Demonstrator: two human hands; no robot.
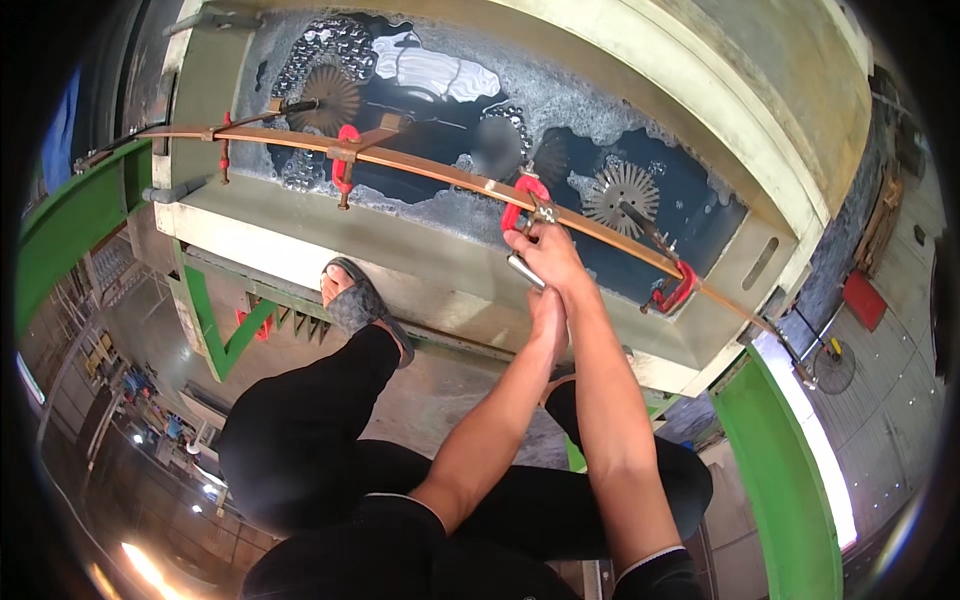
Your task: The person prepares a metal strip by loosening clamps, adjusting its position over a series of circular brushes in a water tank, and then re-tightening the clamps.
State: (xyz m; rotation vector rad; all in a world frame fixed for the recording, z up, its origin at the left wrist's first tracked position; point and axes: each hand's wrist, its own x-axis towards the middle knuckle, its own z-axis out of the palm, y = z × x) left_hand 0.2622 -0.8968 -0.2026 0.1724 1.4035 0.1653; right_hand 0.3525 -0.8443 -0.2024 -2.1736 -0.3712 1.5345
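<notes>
My right hand [550,258] is closed at the lower part of a red C-clamp [521,205], just below a long copper-coloured bar [440,172]. A dark metal fitting [544,212] sits on the bar beside that clamp. Below and partly behind the right wrist, my left hand [547,312] is closed at the end of a silver, rod-like tool handle [526,271]; the tool's head is hidden. Other red clamps grip the bar, one left of centre [343,168] and another at the right [680,288].
The bar spans a pale tank [270,240] of dark, foamy liquid. Slotted metal discs hang there, one at the left [328,98] and one at the right [620,198]. My sandalled foot [362,300] stands at the tank's near edge. Green beams [785,480] flank the tank.
</notes>
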